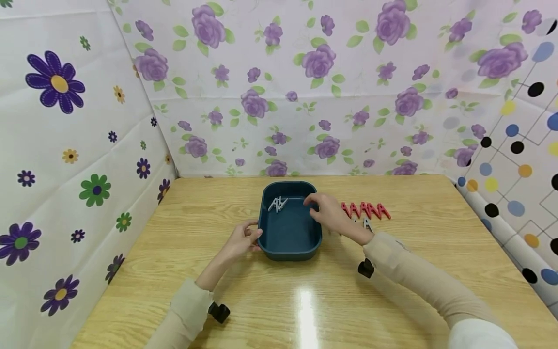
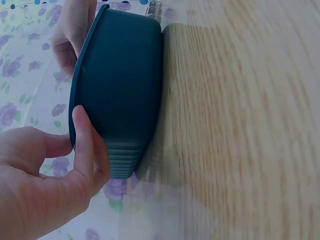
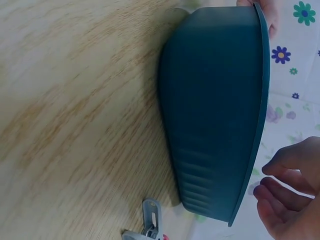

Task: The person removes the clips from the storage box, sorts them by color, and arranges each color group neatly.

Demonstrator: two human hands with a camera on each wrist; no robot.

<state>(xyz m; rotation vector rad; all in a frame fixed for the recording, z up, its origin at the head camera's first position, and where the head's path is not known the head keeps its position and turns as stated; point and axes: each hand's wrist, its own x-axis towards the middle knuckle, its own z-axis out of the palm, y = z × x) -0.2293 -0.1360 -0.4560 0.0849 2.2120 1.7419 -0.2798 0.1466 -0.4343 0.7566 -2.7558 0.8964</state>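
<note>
A dark teal plastic bin stands on the wooden table. My left hand pinches its left rim, thumb at the edge and fingers against the outer wall, as the left wrist view shows. Inside the bin, near its far left corner, lie a few whitish-grey clips. Over the right rim hovers my right hand, fingers loosely bent. In the right wrist view, thumb and fingers are apart with nothing between them. A grey clip lies on the table beside the bin's wall.
Right of the bin, several red clips lie in a row. Nearer, grey clips are partly hidden by my right forearm. Flower-patterned cloth hangs behind the wooden table, with more patterned cloth at both sides.
</note>
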